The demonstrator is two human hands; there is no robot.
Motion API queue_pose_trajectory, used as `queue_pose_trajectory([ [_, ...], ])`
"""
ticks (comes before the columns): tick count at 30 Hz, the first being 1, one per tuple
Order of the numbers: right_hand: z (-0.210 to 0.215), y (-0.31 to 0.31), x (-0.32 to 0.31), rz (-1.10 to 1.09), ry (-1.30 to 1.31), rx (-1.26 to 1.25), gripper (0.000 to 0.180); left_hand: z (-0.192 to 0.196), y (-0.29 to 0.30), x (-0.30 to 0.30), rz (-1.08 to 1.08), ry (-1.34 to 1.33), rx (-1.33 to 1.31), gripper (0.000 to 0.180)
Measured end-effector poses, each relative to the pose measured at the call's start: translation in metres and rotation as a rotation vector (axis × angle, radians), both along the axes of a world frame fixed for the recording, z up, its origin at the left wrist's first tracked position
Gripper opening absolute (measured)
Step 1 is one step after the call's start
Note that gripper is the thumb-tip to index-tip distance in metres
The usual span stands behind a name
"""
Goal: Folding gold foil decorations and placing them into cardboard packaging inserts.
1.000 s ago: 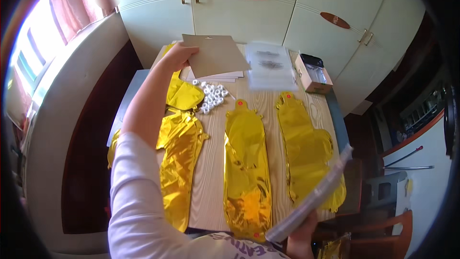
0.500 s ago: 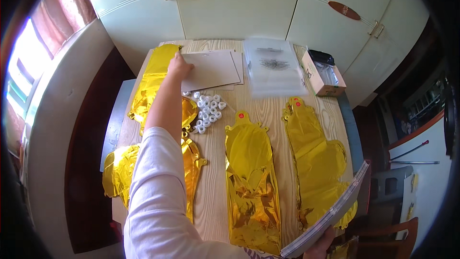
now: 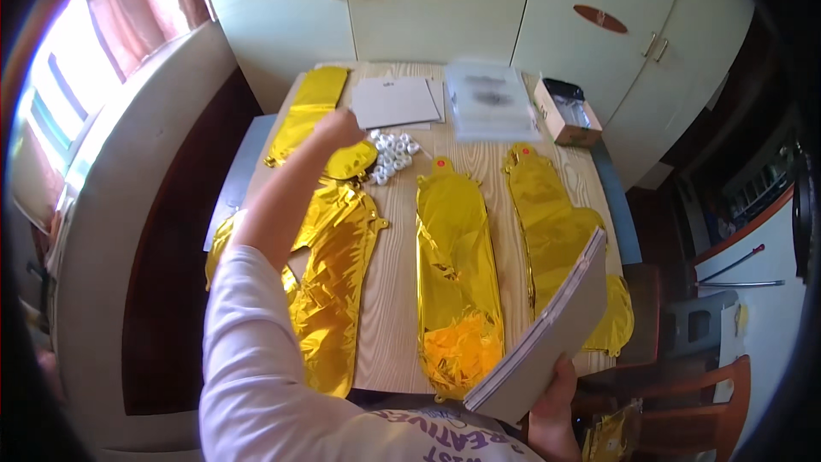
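My left hand (image 3: 340,127) is held out over the far left of the table, fingers curled; what they hold, if anything, is hidden. It is nearest to the grey card sheets (image 3: 393,104), the small white rolls (image 3: 393,154) and a flat gold foil balloon (image 3: 310,120). At the near right, my right hand (image 3: 554,402) grips a thick stack of grey card sheets (image 3: 560,334), held tilted off the table. Other flat gold foil balloons lie in the left-hand part (image 3: 338,291), the middle (image 3: 453,231) and the right (image 3: 552,222).
Clear plastic bags (image 3: 492,103) lie at the back, beside a small open box (image 3: 568,115) with black and clear plastic in it. Pale cupboards (image 3: 445,17) stand behind the wooden table (image 3: 389,325). A wooden chair (image 3: 727,411) is at the near right.
The view has shifted, so the table sits higher in it. My left hand has drawn back from the card sheets. The stack in my right hand has come up and shows more of its face.
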State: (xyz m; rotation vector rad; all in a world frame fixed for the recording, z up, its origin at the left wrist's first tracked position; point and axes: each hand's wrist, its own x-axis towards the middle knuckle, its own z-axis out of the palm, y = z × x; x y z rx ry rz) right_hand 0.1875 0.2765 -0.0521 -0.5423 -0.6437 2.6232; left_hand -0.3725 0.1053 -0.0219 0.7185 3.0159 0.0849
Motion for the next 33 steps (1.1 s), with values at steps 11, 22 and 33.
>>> queue_pose_trajectory([
  [11,0.016,-0.006,0.033,-0.051,0.066,0.047,0.051,-0.05,0.005,0.013,0.257,0.098,0.335,0.025],
  [22,0.003,0.002,0.026,-0.03,-0.007,-0.033,0.054,-0.03,0.0,0.007,0.297,-0.084,0.357,0.03],
  [33,0.005,-0.01,0.045,-0.087,-0.057,0.074,0.055,-0.056,0.006,-0.007,0.114,0.112,0.398,0.041],
])
